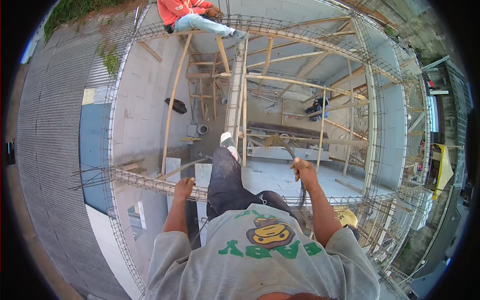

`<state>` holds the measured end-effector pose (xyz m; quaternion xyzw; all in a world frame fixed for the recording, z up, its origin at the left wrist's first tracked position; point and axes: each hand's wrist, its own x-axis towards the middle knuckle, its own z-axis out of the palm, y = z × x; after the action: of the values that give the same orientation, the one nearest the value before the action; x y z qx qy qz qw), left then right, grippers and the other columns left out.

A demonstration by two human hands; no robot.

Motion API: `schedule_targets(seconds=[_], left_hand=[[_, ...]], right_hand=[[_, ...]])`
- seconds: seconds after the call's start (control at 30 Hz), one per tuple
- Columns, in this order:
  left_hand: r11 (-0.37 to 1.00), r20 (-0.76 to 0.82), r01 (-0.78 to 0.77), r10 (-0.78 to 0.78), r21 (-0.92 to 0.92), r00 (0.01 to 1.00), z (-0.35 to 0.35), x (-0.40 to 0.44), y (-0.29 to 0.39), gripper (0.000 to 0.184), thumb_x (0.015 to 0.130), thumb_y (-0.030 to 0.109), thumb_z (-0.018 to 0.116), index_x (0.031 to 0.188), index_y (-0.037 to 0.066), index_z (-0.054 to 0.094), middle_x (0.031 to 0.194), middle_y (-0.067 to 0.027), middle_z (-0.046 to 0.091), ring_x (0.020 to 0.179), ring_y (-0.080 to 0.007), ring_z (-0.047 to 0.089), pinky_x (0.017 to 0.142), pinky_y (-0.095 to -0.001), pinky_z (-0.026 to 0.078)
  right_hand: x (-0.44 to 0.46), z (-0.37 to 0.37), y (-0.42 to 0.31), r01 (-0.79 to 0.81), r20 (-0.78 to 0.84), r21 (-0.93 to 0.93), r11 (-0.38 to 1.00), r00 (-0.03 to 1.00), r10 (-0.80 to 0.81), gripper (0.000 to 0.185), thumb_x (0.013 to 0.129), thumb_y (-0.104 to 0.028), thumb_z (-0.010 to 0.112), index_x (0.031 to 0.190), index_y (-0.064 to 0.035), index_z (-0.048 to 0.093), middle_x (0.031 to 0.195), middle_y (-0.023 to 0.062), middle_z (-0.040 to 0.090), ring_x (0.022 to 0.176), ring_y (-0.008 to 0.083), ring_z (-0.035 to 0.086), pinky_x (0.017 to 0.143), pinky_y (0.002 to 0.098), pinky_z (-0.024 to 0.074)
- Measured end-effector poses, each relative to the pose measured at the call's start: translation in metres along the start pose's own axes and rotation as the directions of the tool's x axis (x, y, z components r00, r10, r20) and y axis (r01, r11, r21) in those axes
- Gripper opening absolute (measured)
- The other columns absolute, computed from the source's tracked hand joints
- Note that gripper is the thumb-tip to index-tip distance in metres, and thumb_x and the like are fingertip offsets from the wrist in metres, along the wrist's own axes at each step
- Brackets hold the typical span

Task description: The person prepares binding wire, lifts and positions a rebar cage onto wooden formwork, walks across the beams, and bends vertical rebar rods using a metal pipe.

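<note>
My right hand [303,171] is closed round a bundle of thin dark wire [287,148]. Its brownish, frayed end sticks out ahead of the fist, and dark strands hang below it. My left hand [184,188] is curled closed beside the rebar cage [160,185] on my left; what it holds, if anything, is hidden. One leg [223,176] stretches forward, its shoe [227,140] on a narrow boarded beam [236,92] high above the floor.
A person in a red top [182,11] sits at the far beam. Wooden props [176,100] and rebar cages [377,125] surround the deep room below. Someone in dark clothes [317,108] is down there. A yellow helmet [346,217] shows behind my right arm. A corrugated roof [52,150] lies left.
</note>
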<state>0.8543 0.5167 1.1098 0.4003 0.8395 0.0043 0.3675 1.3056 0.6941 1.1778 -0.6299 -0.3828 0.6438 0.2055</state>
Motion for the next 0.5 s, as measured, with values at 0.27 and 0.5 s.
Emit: schedule_targets(seconds=[0.27,0.5], left_hand=[[0.813,0.419,0.466,-0.58,0.349,0.699,0.08,-0.113,-0.094,0.075,0.084,0.064,0.035,0.113,-0.001,0.058,0.119,-0.0267,0.053,0.118,-0.0383,0.046,0.098,-0.0452,0.036],[0.889,0.611,0.344,-0.457,0.301,0.647,0.182,-0.185,-0.084,0.063,0.086,0.056,0.039,0.112,0.002,0.059,0.117,-0.0242,0.055,0.114,-0.0356,0.05,0.095,-0.0423,0.04]], right_hand=[[0.003,-0.009,-0.029,-0.078,-0.01,-0.15,0.986,0.997,0.078,0.034,0.091,-0.033,0.048,0.093,-0.0012,0.06,0.054,-0.0017,0.041,0.04,0.0067,0.034,0.036,0.0225,0.0289],[-0.007,-0.064,0.032,-0.113,-0.039,-0.076,0.991,0.993,0.111,0.027,0.089,-0.026,0.046,0.086,-0.0016,0.059,0.057,0.0,0.046,0.04,0.0086,0.039,0.036,0.0235,0.0276]])
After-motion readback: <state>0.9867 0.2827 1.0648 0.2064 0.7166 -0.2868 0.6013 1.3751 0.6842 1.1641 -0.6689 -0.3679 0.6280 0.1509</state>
